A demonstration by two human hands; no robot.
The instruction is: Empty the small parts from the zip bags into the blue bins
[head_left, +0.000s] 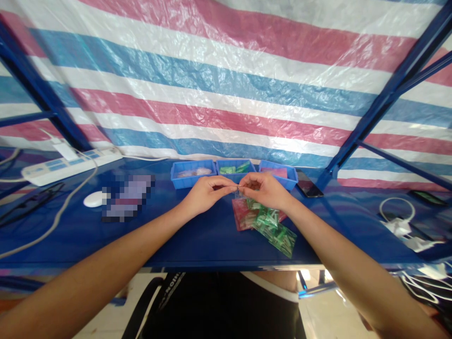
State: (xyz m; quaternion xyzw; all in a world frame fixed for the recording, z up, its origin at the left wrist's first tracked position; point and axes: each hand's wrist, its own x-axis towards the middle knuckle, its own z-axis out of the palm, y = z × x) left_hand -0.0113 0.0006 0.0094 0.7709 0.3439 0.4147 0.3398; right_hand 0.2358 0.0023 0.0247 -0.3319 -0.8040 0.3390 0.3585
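Note:
My left hand [206, 193] and my right hand [264, 189] meet above the blue table [183, 235], fingertips pinched together on a tiny object [238, 189] that is too small to name. Just below my right hand lies a heap of small green packets [277, 228] on top of a red packet [242, 214]. Behind my hands stand three small blue trays in a row: the left tray [192, 173] holds pale items, the middle tray [236, 167] green ones, the right tray [278, 172] red ones.
A white power strip [67, 165] with cables lies at the back left, a white mouse [94, 199] in front of it. A dark phone [309, 186] lies right of the trays. White chargers and cables [402, 226] sit at the right. A striped tarp hangs behind.

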